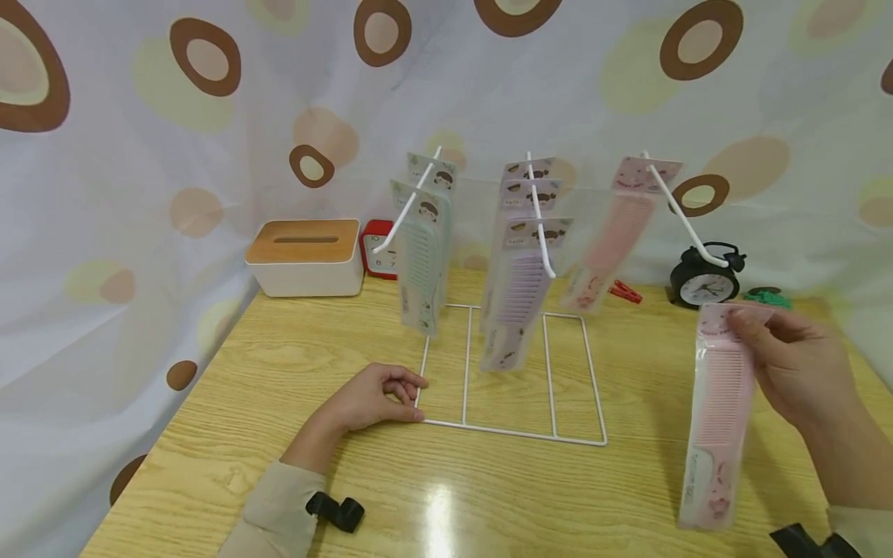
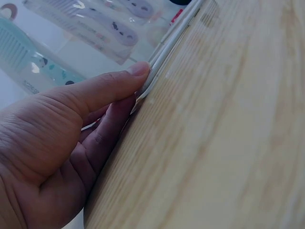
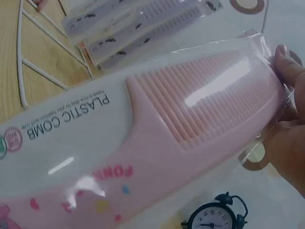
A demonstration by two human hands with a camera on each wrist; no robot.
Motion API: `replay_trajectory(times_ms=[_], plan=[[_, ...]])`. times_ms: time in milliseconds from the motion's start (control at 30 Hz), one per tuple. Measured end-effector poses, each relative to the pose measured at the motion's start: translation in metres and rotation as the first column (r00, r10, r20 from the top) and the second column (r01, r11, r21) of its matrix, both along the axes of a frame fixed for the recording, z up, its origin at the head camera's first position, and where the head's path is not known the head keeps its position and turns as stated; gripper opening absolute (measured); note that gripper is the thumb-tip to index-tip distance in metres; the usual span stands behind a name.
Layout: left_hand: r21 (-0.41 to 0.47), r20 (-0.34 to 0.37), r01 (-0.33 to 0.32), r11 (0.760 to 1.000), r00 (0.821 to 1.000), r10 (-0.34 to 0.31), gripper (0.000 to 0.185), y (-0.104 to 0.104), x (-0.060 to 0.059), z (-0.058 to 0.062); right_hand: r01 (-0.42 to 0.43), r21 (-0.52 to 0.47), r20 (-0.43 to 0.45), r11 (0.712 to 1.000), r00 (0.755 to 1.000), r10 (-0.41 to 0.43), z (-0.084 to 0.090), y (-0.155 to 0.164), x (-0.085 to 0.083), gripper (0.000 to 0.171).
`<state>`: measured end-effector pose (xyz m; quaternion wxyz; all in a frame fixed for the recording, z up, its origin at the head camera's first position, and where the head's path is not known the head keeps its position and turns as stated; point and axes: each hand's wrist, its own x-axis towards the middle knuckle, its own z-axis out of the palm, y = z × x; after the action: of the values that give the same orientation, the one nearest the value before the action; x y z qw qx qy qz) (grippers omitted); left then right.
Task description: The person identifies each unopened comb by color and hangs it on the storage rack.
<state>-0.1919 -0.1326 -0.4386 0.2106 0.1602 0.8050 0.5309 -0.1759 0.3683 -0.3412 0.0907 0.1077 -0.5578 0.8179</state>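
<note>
A white wire rack [image 1: 605, 443] stands on the table with three hooked arms. My left hand [image 1: 373, 397] pinches the near left corner of its base between thumb and fingers, as the left wrist view shows. Well to the right of the rack, my right hand [image 1: 802, 372] grips the top of a packaged pink comb [image 1: 725, 403], which hangs down; in the right wrist view its card reads "PLASTIC COMB". Two packaged green combs [image 1: 418, 260] hang on the left arm, three purple combs [image 1: 523, 291] on the middle one, and one pink comb on the right arm [image 1: 687, 217].
At the back left sits a tissue box [image 1: 303, 275] with a wooden lid, beside a red clock [image 1: 377, 248] partly behind the green combs. A black alarm clock [image 1: 706, 287], a red clip [image 1: 625, 292] and a small green object [image 1: 767, 296] lie along the back right, before a patterned curtain.
</note>
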Motion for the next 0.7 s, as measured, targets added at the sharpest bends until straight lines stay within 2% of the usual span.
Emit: replay_trajectory(times_ms=[100,167,267,400,500,600,700], plan=[[0.005,-0.006,0.005,1.000,1.000,-0.005,0.046,0.000,-0.001,0.000,-0.007,0.002,-0.123,1.000,0.992,0.007,0.009,-0.013,0.005,0.027],[0.009,-0.006,0.006,1.000,1.000,-0.006,0.046,0.000,-0.001,0.000,-0.036,-0.031,-0.198,0.999,0.980,0.029,0.016,-0.021,0.009,0.025],[0.015,-0.008,0.009,1.000,1.000,-0.009,0.046,-0.001,-0.002,-0.001,-0.092,-0.060,-0.314,0.994,0.947,0.069,0.029,-0.033,0.015,0.022],[0.014,-0.003,0.010,1.000,1.000,-0.010,0.045,-0.001,-0.001,-0.001,-0.183,-0.067,-0.440,0.981,0.888,0.136,0.050,-0.050,0.021,0.018],[0.012,0.006,0.009,1.000,1.000,-0.009,0.045,-0.001,-0.001,-0.001,-0.219,-0.087,-0.486,0.972,0.861,0.151,0.066,-0.063,0.024,0.015],[0.011,0.009,0.007,1.000,1.000,-0.007,0.045,-0.001,-0.001,-0.001,-0.194,-0.082,-0.501,0.977,0.856,0.128,0.079,-0.076,0.025,0.014],[0.010,-0.002,0.007,1.000,1.000,-0.007,0.045,-0.001,-0.001,-0.001,-0.177,-0.080,-0.494,0.981,0.862,0.115,0.088,-0.085,0.021,0.016]])
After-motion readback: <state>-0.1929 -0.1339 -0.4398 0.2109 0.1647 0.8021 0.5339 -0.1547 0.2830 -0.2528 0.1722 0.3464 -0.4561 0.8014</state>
